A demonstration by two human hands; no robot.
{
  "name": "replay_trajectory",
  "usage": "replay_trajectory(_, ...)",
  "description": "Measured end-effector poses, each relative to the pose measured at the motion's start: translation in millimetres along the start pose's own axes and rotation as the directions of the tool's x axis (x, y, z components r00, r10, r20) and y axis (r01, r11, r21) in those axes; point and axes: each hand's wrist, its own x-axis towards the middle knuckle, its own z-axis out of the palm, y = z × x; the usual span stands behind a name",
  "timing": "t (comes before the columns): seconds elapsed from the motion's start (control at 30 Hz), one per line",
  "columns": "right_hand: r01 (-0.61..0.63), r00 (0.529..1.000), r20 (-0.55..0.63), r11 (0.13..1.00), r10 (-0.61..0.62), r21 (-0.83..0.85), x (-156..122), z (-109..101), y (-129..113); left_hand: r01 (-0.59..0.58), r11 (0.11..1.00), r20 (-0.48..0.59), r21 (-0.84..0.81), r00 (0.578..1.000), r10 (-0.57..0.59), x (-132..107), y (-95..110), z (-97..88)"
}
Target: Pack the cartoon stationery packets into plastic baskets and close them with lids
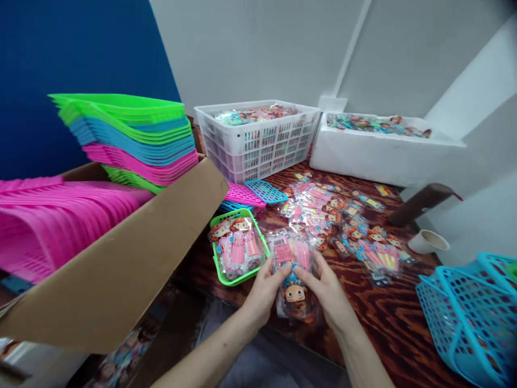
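Observation:
Between them, my left hand (264,288) and my right hand (325,288) grip a small bunch of clear plastic packets (295,293) printed with a doll-like cartoon figure, with pink sticks inside. Both thumbs press on the front of the bunch; the other fingers are mostly hidden behind it. Just left of my left hand, a small green basket (218,264) holds several similar packets, lying with the printed heads at the far end. Beyond my right hand, a loose pile of the same packets (323,210) spreads over the dark wood-grain table (388,318).
A cardboard box (161,258) with stacked coloured baskets (137,134) stands at left. Behind are a white crate (278,140) and a white foam box (363,153), both filled with packets. At right are a paper cup (428,242), a brown cylinder (422,203) and blue baskets (464,318).

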Motion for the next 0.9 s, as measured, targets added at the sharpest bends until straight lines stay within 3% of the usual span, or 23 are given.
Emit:
replay_trajectory(0.2, 0.054, 0.990, 0.134, 0.993, -0.040, -0.106, 28, 36, -38, -0.020, 1.000, 0.018, -0.021, 1.000, 0.020, -11, 47, -18.3)
replay_trajectory(0.37, -0.023, 0.981, 0.191, 0.999, 0.015, 0.038, 26, 72, -31, -0.086, 0.993, -0.023, 0.078, 0.996, 0.088, -17, 67, -44.2)
replay_trajectory(0.5, 0.091, 0.943, 0.327, 0.994, -0.067, -0.059, 35, 98, -20, -0.007, 0.998, -0.154, -0.056, 0.988, -0.002, -24, 85, -76.5)
replay_trajectory(0.57, 0.162, 0.931, 0.353, 0.971, -0.092, -0.176, 48, 100, -14, 0.028, 0.988, -0.228, -0.149, 0.972, -0.062, -27, 91, -89.4)
replay_trajectory(0.67, 0.237, 0.968, 0.172, 0.882, -0.181, -0.407, 68, 95, 4, 0.056, 0.971, -0.287, -0.231, 0.950, -0.123, -29, 92, -97.1)
replay_trajectory(0.77, 0.249, 0.968, 0.137, 0.779, -0.208, -0.575, 75, 92, 24, 0.061, 0.971, -0.291, -0.230, 0.948, -0.128, -28, 87, -92.1)
replay_trajectory(0.83, 0.216, 0.975, 0.176, 0.770, -0.136, -0.600, 70, 89, 32, 0.055, 0.977, -0.280, -0.205, 0.953, -0.113, -26, 85, -84.9)
replay_trajectory(0.9, 0.180, 0.983, 0.145, 0.771, -0.115, -0.611, 62, 79, 36, 0.064, 0.980, -0.244, -0.189, 0.964, -0.110, -23, 84, -77.0)
